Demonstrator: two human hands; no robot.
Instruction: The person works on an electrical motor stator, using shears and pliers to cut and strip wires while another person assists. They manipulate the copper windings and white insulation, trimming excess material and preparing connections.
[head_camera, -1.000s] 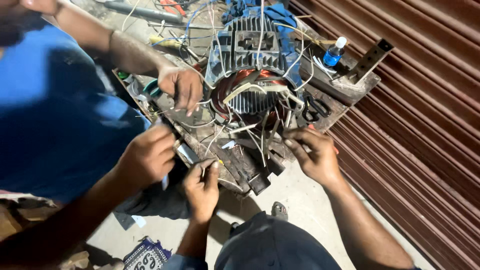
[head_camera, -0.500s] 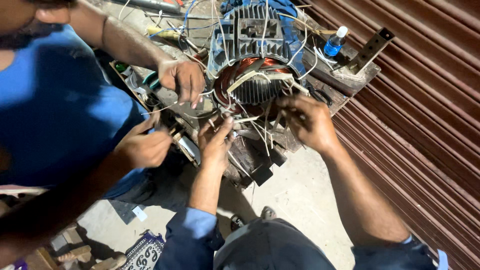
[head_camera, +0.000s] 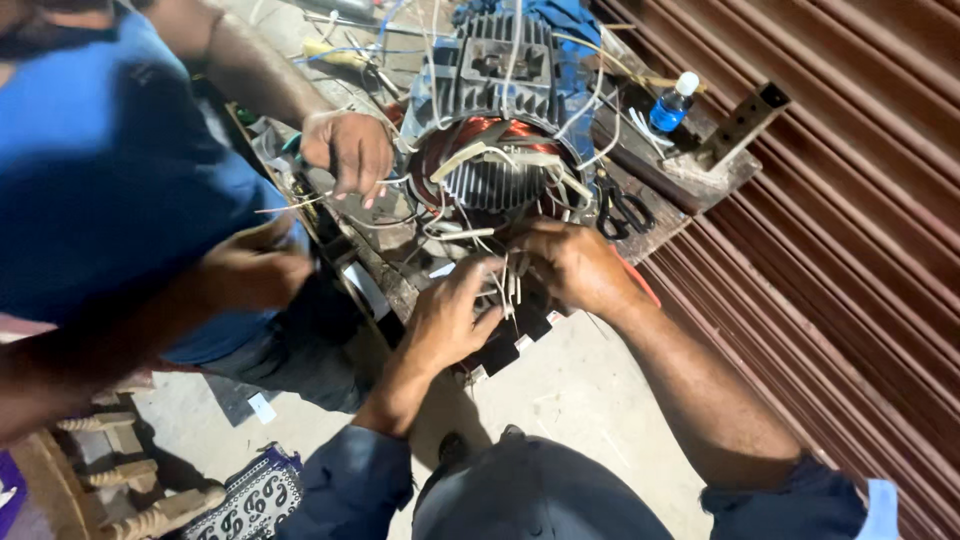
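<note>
Motor stator (head_camera: 497, 160) sits centre-top of frame on a cluttered tabletop (head_camera: 690, 180), copper windings exposed, white sleeved leads (head_camera: 508, 285) hanging off its lower edge. Left hand (head_camera: 447, 318) and right hand (head_camera: 572, 266) meet just below the stator, both pinched closed on that bundle of leads. Risks: a hard tug could nick the sleeving or strain a lead where it leaves the winding; loose leads cross each other, so mixing up ends looks easy. A co-worker's hand (head_camera: 347, 150) at upper left holds a thin wire close by, so hands may tangle or snag. Scissors (head_camera: 622, 208) lie near the right wrist, a blue-capped bottle (head_camera: 671, 104) near the tabletop edge. Hard to make out: fingertips are buried in leads, exact grip unclear; co-worker's other hand (head_camera: 258, 268) is motion-blurred; stator's far side is cut off.
</note>
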